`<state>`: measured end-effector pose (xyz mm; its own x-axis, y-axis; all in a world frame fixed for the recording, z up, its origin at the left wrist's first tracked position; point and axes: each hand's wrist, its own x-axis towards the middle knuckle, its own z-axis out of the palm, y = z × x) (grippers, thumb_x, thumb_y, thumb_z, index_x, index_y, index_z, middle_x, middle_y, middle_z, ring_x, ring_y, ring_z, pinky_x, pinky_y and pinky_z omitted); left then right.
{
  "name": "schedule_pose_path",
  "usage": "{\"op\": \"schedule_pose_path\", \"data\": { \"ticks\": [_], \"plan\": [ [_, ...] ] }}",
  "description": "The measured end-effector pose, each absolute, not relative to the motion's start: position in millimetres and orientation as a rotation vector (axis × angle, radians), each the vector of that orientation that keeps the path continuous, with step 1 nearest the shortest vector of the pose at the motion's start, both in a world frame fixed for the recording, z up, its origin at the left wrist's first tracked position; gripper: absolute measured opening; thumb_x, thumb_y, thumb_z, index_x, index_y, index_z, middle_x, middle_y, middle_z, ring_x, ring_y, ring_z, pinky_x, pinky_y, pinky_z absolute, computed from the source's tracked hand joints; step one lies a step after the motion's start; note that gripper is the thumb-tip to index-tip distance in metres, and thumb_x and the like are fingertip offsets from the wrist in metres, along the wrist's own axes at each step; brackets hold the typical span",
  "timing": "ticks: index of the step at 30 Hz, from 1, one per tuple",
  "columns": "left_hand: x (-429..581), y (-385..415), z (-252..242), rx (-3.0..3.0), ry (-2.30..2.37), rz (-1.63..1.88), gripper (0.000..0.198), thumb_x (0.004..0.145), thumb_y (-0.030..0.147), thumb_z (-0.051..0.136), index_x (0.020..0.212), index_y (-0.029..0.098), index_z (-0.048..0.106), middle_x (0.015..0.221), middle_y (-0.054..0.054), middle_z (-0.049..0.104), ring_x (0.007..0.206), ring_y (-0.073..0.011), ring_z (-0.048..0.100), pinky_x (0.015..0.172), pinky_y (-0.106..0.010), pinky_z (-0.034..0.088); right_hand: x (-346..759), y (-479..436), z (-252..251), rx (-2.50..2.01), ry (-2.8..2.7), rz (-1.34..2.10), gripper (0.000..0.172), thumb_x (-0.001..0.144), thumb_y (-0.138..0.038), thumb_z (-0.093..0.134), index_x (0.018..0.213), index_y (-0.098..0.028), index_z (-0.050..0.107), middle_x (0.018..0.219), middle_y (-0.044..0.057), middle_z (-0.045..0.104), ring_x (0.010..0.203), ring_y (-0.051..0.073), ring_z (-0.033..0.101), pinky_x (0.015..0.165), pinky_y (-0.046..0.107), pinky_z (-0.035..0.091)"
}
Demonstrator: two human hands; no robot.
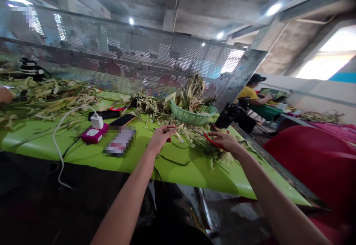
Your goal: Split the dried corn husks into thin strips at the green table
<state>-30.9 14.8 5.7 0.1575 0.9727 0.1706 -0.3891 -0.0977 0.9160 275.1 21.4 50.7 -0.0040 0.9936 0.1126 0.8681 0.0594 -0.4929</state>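
My left hand (162, 138) is above the green table, thumb and fingers drawn together in a pinch. Whatever lies between its fingertips is too small to make out; a pale leaf scrap (179, 137) shows just beyond them. My right hand (226, 141) is closed around red-handled scissors (213, 141), with the tips pointing left toward my left hand. Under and beside the scissors spreads a loose heap of green and dry leaf trimmings (214, 154). Behind both hands stands a light-green plastic basket (189, 117) piled with dried leaves (194, 92).
Left of my hands are a phone (119, 143), a darker phone (122, 120) and a magenta power strip (94, 133) with a white charger and cable. Dried leaves (55, 96) cover the far left. A perforated metal screen (144, 59) runs behind. Another person (250, 94) sits at right.
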Motion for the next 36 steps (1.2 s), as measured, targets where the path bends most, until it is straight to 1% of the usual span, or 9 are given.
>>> {"op": "schedule_pose_path", "data": {
  "ticks": [4,7,9,13,16,19,23,28,36],
  "plan": [
    [-30.4,14.9,4.9,1.066,0.672,1.327,0.04,0.062,0.041,0.078,0.092,0.016,0.071,0.074,-0.002,0.063,0.055,-0.007,0.053,0.055,-0.022,0.047,266.6,13.3,55.0,-1.843,-1.947,0.267,0.031,0.062,-0.034,0.071,0.09,-0.022,0.075,0.075,0.005,0.071,0.072,0.025,0.063,0.062,0.03,0.043],
    [-29.7,14.4,5.8,1.091,0.672,1.317,0.04,0.063,0.04,0.078,0.094,0.016,0.07,0.078,-0.004,0.066,0.063,-0.0107,0.061,0.062,-0.024,0.05,235.7,7.9,63.5,-1.738,-1.969,0.265,0.032,0.075,-0.045,0.062,0.097,-0.025,0.074,0.096,0.005,0.072,0.088,0.025,0.063,0.073,0.032,0.044],
    [-28.7,14.6,6.5,1.114,0.691,1.319,0.04,0.063,0.04,0.078,0.094,0.016,0.07,0.08,-0.005,0.068,0.066,-0.0119,0.063,0.065,-0.025,0.05,206.4,4.6,69.1,-1.492,-1.954,0.458,0.039,0.081,-0.05,0.055,0.101,-0.021,0.072,0.101,0.005,0.071,0.093,0.024,0.062,0.079,0.031,0.044],
    [-26.0,16.3,5.6,1.141,0.706,1.325,0.039,0.062,0.039,0.079,0.092,0.016,0.071,0.082,-0.005,0.07,0.066,-0.0106,0.063,0.068,-0.025,0.05,157.1,3.7,71.6,-1.223,-1.827,0.769,0.043,0.078,-0.054,0.06,0.098,-0.017,0.07,0.09,0.003,0.07,0.081,0.019,0.06,0.073,0.028,0.043],
    [-24.4,16.6,4.8,1.155,0.684,1.332,0.037,0.062,0.038,0.079,0.091,0.016,0.071,0.082,-0.005,0.07,0.067,-0.0102,0.062,0.071,-0.026,0.05,143.9,8.7,66.6,-1.228,-1.765,0.762,0.041,0.073,-0.055,0.065,0.082,-0.016,0.069,0.07,0.0,0.063,0.063,0.014,0.052,0.06,0.025,0.038],
    [-23.9,15.4,5.7,1.165,0.689,1.347,0.034,0.063,0.037,0.078,0.089,0.015,0.071,0.081,-0.005,0.07,0.068,-0.0106,0.061,0.072,-0.027,0.048,144.1,13.8,62.4,-1.245,-1.734,0.72,0.04,0.068,-0.055,0.07,0.073,-0.016,0.065,0.062,-0.002,0.057,0.057,0.011,0.045,0.055,0.025,0.033],
    [-24.3,15.1,6.4,1.197,0.712,1.362,0.031,0.064,0.036,0.077,0.088,0.016,0.071,0.078,-0.005,0.069,0.07,-0.0122,0.06,0.071,-0.027,0.046,145.7,16.2,61.3,-1.23,-1.748,0.748,0.04,0.064,-0.055,0.072,0.071,-0.016,0.064,0.062,-0.002,0.058,0.056,0.012,0.046,0.055,0.025,0.035],
    [-24.8,16.8,4.2,1.216,0.729,1.327,0.03,0.066,0.035,0.076,0.087,0.015,0.07,0.079,-0.005,0.069,0.069,-0.0125,0.059,0.069,-0.026,0.044,145.4,17.5,61.5,-1.167,-1.782,0.815,0.039,0.065,-0.054,0.072,0.075,-0.017,0.065,0.071,0.0,0.063,0.067,0.015,0.054,0.067,0.028,0.042],
    [-27.9,9.8,9.5,1.034,0.558,1.148,0.039,0.06,0.043,0.08,0.082,0.013,0.066,0.076,-0.002,0.063,0.066,-0.0096,0.056,0.069,-0.025,0.044,144.1,15.5,63.0,-1.036,-1.876,0.852,0.032,0.072,-0.046,0.069,0.079,-0.016,0.064,0.071,-0.002,0.059,0.068,0.014,0.051,0.068,0.026,0.039]
  ]
}}
